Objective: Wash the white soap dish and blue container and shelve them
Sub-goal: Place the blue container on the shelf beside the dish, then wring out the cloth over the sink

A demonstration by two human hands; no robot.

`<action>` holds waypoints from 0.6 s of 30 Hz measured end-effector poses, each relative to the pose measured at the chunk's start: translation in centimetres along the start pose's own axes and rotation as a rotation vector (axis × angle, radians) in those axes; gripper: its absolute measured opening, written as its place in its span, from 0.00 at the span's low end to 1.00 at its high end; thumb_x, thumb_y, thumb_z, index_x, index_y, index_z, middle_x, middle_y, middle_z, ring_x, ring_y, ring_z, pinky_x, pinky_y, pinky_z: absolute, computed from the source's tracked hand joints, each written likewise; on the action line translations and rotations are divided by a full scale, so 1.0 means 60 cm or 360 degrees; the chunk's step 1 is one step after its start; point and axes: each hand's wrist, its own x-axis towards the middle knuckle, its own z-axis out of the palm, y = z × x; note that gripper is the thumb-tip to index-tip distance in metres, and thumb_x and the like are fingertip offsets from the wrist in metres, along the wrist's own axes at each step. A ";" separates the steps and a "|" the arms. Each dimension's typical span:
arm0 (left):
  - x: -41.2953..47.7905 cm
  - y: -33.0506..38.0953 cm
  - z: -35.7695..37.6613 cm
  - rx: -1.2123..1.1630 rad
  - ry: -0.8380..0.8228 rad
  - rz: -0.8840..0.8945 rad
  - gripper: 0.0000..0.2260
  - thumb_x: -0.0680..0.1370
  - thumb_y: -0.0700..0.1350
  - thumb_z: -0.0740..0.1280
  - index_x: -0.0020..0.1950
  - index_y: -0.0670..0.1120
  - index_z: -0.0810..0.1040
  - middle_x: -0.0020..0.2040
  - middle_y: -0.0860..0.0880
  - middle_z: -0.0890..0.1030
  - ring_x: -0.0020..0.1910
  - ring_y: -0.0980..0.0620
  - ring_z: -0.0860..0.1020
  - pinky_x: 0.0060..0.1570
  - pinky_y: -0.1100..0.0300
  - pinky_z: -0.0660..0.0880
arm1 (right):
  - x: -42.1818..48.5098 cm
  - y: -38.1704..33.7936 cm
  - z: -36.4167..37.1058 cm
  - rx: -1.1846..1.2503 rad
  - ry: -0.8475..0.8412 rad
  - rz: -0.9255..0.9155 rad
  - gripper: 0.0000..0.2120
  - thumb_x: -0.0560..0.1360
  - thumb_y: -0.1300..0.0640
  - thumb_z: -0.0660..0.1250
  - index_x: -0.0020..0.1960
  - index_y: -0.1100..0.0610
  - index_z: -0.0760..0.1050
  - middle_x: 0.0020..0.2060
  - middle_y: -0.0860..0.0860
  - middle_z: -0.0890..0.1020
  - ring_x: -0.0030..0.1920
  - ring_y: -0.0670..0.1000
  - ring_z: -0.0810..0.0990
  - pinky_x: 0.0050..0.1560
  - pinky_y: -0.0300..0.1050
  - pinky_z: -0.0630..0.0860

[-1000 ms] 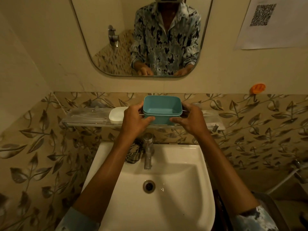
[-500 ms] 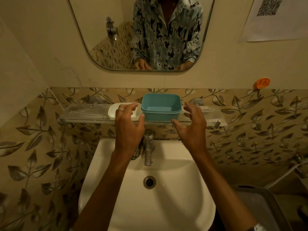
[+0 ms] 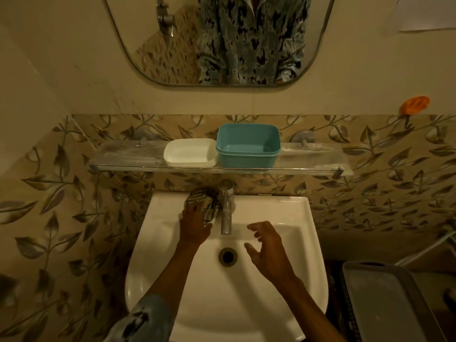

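Up on the glass shelf (image 3: 123, 156) against the far wall, the blue container (image 3: 248, 145) stands upright with its open mouth up, and the white soap dish (image 3: 190, 153) sits just left of it, the two touching or nearly so. Neither is held by anyone.

Both hands are low over the white sink (image 3: 291, 213), well apart from the shelf. The left hand (image 3: 193, 228) lies palm down at the far left of the basin, its fingers (image 3: 190, 211) spread loosely and resting on a striped cloth (image 3: 207, 201) bunched beside the base of the chrome tap (image 3: 227, 206); they lie on the cloth rather than clamp it. The right hand (image 3: 267, 253) hangs over the basin to the right of the drain (image 3: 227, 255), empty, with thumb and fingers curled but apart.

A mirror (image 3: 138, 45) above the shelf reflects a patterned shirt. An orange hook (image 3: 415, 104) is stuck to the wall at far right, and a grey bin lid (image 3: 385, 302) shows at near right.
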 end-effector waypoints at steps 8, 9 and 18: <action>0.046 -0.010 0.019 0.0179 0.0238 -0.0328 0.22 0.73 0.43 0.68 0.66 0.44 0.70 0.60 0.40 0.77 0.59 0.37 0.72 0.57 0.44 0.69 | -0.059 0.045 -0.010 -0.0027 -0.0123 0.0302 0.20 0.69 0.58 0.76 0.58 0.53 0.74 0.51 0.47 0.75 0.43 0.41 0.74 0.41 0.27 0.70; 0.047 -0.013 0.011 0.0021 0.0268 -0.0354 0.18 0.74 0.43 0.67 0.63 0.43 0.72 0.59 0.39 0.78 0.58 0.36 0.74 0.56 0.44 0.70 | -0.060 0.047 -0.012 -0.0018 -0.0119 0.0327 0.19 0.69 0.57 0.76 0.58 0.54 0.74 0.50 0.48 0.75 0.43 0.42 0.75 0.42 0.29 0.71; -0.038 -0.025 -0.095 -0.1757 -0.0219 -0.0665 0.15 0.82 0.39 0.53 0.64 0.39 0.73 0.62 0.39 0.77 0.60 0.39 0.76 0.60 0.45 0.74 | -0.012 -0.024 0.016 0.0272 -0.0267 0.0369 0.12 0.73 0.57 0.73 0.55 0.54 0.77 0.46 0.49 0.81 0.47 0.45 0.80 0.42 0.28 0.74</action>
